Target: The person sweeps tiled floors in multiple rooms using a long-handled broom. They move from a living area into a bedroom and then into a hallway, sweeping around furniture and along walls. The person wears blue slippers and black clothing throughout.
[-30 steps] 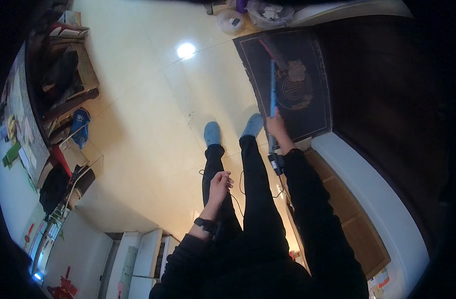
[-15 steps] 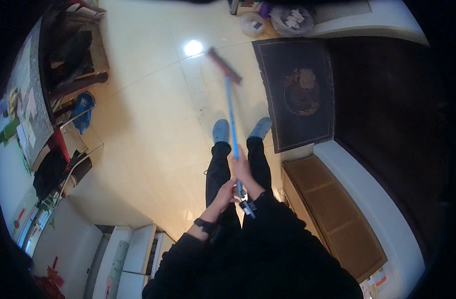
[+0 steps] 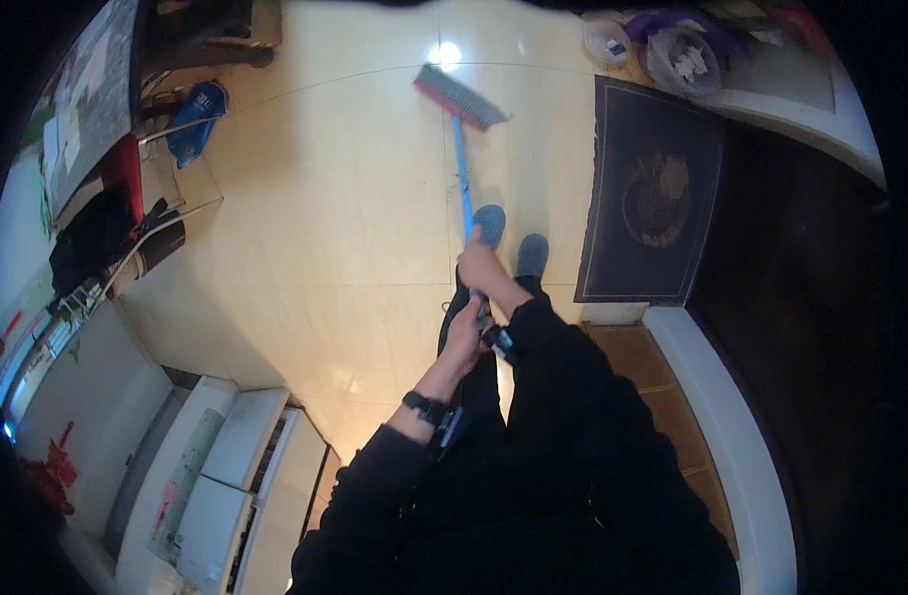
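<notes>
A broom with a blue handle, a red head and grey bristles reaches away from me over the floor. Its bristle side shows on the far edge of the head; whether they touch the floor I cannot tell. My right hand is wrapped round the handle partway along, nearer the head. Closer to my body, my left hand grips the handle's upper end, which is partly hidden by my fingers and right cuff. Both my feet in grey-blue shoes stand beside the handle.
A dark doormat lies on the right by a dark door. Beyond it stand a clear round tub and a bag-lined bin. A cluttered table, a blue bag and white drawers line the left.
The broom head has tilted so its grey bristles show. My hands have moved forward along with my body, and my left foot is now ahead of the right. The view has shifted left.
</notes>
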### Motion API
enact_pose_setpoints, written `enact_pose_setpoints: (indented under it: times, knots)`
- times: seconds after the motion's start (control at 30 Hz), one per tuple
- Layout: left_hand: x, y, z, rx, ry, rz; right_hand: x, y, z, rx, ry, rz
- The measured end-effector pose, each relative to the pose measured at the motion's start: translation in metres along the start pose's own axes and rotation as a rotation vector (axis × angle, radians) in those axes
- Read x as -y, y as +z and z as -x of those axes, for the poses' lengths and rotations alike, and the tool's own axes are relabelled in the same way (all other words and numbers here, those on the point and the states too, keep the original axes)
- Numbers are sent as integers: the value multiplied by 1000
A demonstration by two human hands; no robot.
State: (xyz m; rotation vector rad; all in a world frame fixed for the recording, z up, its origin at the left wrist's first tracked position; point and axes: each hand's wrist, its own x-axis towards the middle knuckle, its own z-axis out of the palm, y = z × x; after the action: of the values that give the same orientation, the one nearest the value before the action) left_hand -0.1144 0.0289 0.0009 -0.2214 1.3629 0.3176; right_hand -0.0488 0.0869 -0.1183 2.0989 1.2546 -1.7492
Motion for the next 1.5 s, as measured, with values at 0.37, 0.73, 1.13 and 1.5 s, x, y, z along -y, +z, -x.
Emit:
enact_pose_setpoints:
  times: [0.37,0.73,1.13,1.5]
  knots:
    - [109,-20,40,390,36,-217,-101,11,128,-155,279,-961]
    - [117,-124,45,112,38,114,-67,119,98,162,305,-651]
    - [175,-231,122,143,418,-171,-45,109,191,106,129,-376]
    - [358,-392,109,-296,349,503,-28,308,218,486,-482,1050]
